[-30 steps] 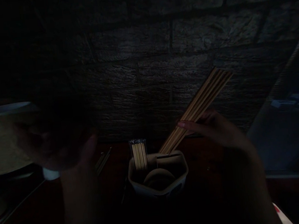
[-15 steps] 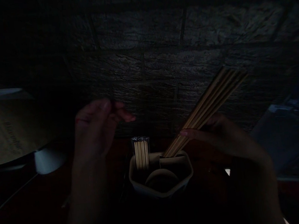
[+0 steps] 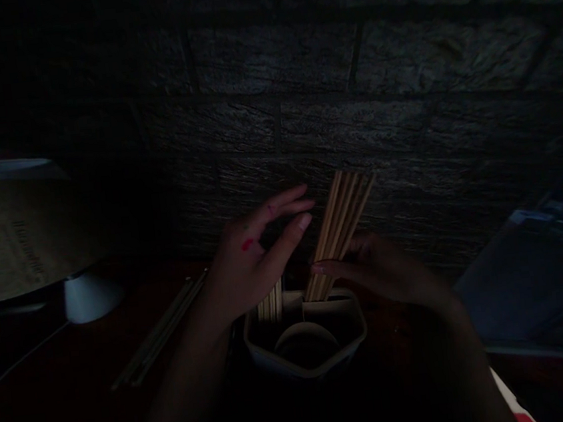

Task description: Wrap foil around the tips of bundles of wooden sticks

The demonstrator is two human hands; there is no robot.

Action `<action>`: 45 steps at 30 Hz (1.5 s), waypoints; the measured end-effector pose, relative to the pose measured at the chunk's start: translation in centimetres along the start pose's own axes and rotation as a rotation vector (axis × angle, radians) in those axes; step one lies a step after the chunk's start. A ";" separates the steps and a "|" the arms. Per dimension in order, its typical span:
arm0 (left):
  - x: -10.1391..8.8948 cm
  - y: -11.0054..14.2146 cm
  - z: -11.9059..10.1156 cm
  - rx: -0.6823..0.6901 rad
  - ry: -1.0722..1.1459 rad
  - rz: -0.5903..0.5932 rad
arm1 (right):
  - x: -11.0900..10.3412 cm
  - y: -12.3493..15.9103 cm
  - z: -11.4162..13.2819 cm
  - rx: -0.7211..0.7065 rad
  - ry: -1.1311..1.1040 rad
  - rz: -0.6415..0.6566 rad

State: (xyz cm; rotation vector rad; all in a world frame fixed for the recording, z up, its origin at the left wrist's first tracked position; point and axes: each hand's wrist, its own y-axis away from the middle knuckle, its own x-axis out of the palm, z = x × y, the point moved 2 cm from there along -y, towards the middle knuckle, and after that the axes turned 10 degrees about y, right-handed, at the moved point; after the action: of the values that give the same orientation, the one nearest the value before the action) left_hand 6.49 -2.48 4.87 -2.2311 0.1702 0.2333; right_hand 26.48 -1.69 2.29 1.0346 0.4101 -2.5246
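A bundle of wooden chopsticks (image 3: 339,222) leans right, its lower ends inside the back right compartment of a pale divided holder (image 3: 338,365). My right hand (image 3: 375,265) is closed around the bundle, with the thumb across its front. Just left of the chopsticks, my left hand (image 3: 253,254) has its fingers stretched out and apart from the thumb, with nothing between them. Red and dark marks show on its back. Behind that hand, a packet of thin light sticks (image 3: 270,306) stands in the holder's back left compartment, its top hidden. The holder's round front section lies in shadow.
Several thin sticks (image 3: 166,334) lie on the dark reddish table (image 3: 50,403) at left. A lampshade-like brown shape with print (image 3: 17,239) and a white cone-shaped piece (image 3: 89,298) are beyond. A brick wall (image 3: 316,59) rises behind; a bluish clear panel (image 3: 535,278) stands right.
The chopsticks have gone down into the holder and tilted more upright, my right hand with them. My left hand has moved right to beside the bundle, uncovering the thin sticks on the table.
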 end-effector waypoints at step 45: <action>1.7 -0.1 2.1 -0.181 0.162 0.106 | 1.7 -2.2 -1.7 -0.094 0.105 0.123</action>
State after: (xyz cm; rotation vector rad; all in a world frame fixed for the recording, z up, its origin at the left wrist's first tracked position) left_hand 7.89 -0.81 3.28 -2.4248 0.3682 0.1285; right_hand 25.45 0.52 0.15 1.1234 0.4745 -2.3272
